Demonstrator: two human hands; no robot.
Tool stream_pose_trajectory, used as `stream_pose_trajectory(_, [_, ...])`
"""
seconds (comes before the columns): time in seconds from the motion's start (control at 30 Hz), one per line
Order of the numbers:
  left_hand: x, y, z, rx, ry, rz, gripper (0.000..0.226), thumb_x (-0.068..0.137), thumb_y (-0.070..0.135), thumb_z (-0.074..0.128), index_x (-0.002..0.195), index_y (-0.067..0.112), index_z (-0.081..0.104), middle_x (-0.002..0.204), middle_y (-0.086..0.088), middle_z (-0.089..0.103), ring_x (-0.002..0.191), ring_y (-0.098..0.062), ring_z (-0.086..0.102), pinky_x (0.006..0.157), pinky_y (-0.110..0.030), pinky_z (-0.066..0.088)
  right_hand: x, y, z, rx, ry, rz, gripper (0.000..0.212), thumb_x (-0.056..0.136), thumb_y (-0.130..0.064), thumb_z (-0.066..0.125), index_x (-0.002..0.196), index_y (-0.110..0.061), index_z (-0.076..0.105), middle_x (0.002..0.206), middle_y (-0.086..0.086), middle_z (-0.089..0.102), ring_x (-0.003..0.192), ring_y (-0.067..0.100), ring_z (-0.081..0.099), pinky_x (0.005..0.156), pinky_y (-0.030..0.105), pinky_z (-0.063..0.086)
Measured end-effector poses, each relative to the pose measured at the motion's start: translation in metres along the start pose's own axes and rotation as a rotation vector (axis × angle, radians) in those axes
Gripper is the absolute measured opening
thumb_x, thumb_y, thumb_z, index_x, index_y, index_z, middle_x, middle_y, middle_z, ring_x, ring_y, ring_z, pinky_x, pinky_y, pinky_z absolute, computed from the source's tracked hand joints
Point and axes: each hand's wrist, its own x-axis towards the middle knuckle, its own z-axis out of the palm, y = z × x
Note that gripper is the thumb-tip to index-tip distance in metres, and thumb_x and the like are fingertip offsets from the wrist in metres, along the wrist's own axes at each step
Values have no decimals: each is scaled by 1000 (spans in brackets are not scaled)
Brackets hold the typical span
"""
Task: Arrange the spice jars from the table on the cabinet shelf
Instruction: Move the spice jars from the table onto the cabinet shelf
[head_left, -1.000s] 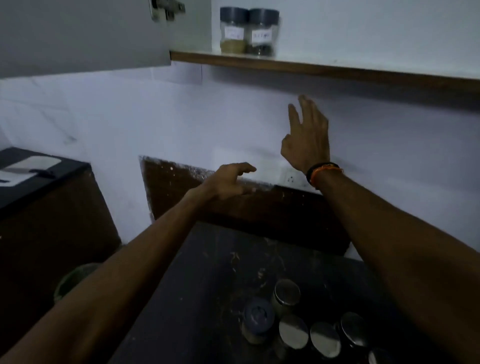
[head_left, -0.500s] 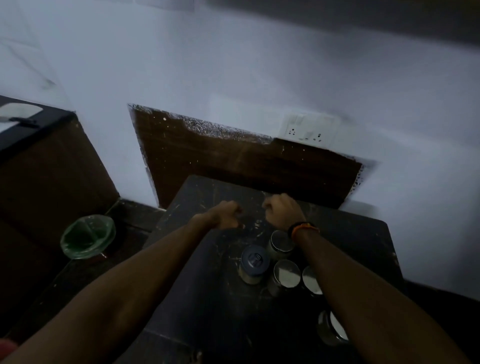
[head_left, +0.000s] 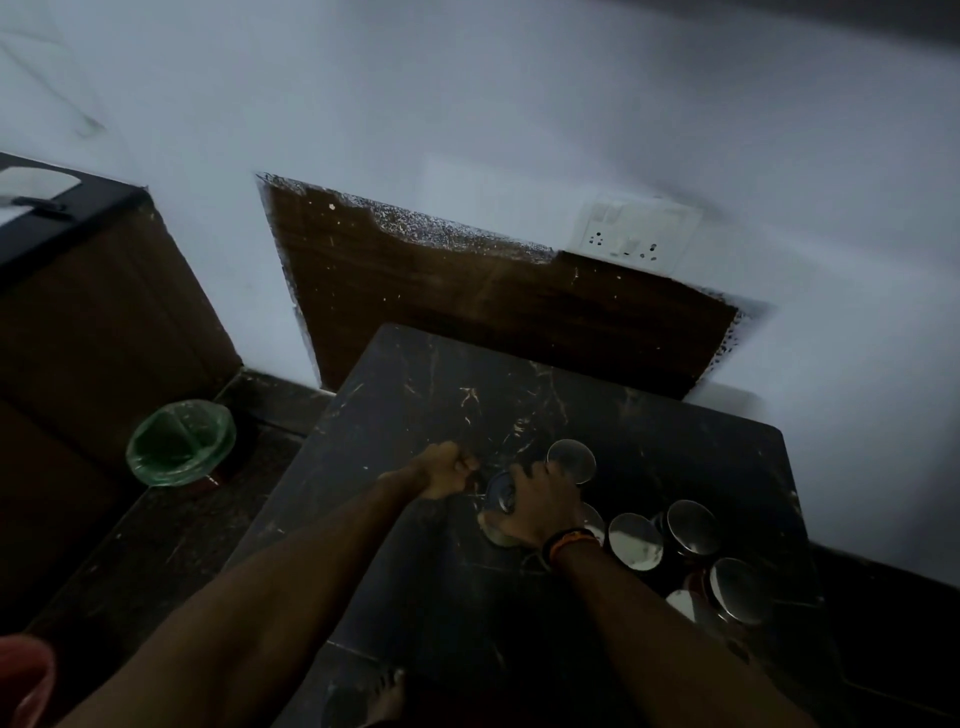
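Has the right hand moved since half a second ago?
Yes. The right hand has come back from the bare table beyond the jars and now covers the blue-lid jar, beside the far silver-lid jar.

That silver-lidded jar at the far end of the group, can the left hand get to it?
Probably yes. The left hand is curled just left of the group, and the dark table between it and the jar is bare. The right hand lies close beside that jar, so they may crowd.

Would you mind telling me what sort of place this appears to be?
Probably a dim home kitchen or pantry corner: shiny-lidded spice jars clustered on a dark scratched marble-patterned table, a white wall socket plate, and a green-lined bin on the floor.
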Motion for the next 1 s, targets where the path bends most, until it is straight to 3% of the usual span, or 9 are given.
stream_pose_trajectory(0.17, [-2,-9,5,-46,-6,-11,24,93,8,61,116,11,64,119,-11,68,115,-25,62,104,-42,49,2,-7,9,-42,-7,36,103,67,-87,52,144,-20,37,135,14,53,126,33,44,105,48,35])
stream_pose_trajectory(0.33, [-3,-16,5,-141,-9,-40,28,92,6,61,119,10,63,120,-12,67,113,-25,62,101,-43,51,4,-14,17,-18,61,96,90,67,-80,58,133,-22,45,128,12,59,121,32,48,103,46,35])
stream_pose_trajectory(0.5, [-5,-19,4,-386,42,-117,23,95,12,60,118,13,63,111,-6,65,92,-13,60,72,-27,51,10,-12,13,72,61,78,86,64,-77,57,129,-23,47,124,10,58,114,31,48,99,44,39])
stream_pose_trajectory(0.67, [-9,-23,4,-667,115,-158,15,98,30,59,105,17,65,90,-3,61,81,-14,60,74,-34,53,23,3,-39,500,-31,102,95,65,-60,79,145,-29,38,138,5,43,125,28,46,104,46,44])
stream_pose_trajectory(0.77, [-11,-17,7,-945,118,-199,39,95,51,56,113,18,67,111,-8,68,103,-25,65,86,-41,56,27,14,-80,718,37,38,91,62,-40,89,141,-28,46,134,4,49,119,23,53,100,41,50])
stream_pose_trajectory(0.83, [-10,-9,7,-1153,29,-171,52,93,61,53,119,19,68,121,-13,68,114,-32,64,94,-48,56,26,21,-104,829,79,-53,88,60,-32,92,138,-26,51,131,2,55,114,21,58,96,39,54])
stream_pose_trajectory(0.93, [-8,11,-1,-1455,-108,-80,58,91,60,53,127,16,65,130,-23,64,121,-41,60,104,-58,47,26,33,-135,967,84,-164,88,60,-23,93,138,-28,52,132,-3,56,115,16,60,92,33,56])
stream_pose_trajectory(1.0, [-8,27,-7,-1561,-147,1,61,90,55,57,133,13,61,134,-25,61,124,-42,58,105,-56,46,25,38,-152,1047,79,-210,87,62,-18,91,138,-31,51,132,-4,55,116,14,59,91,32,57])
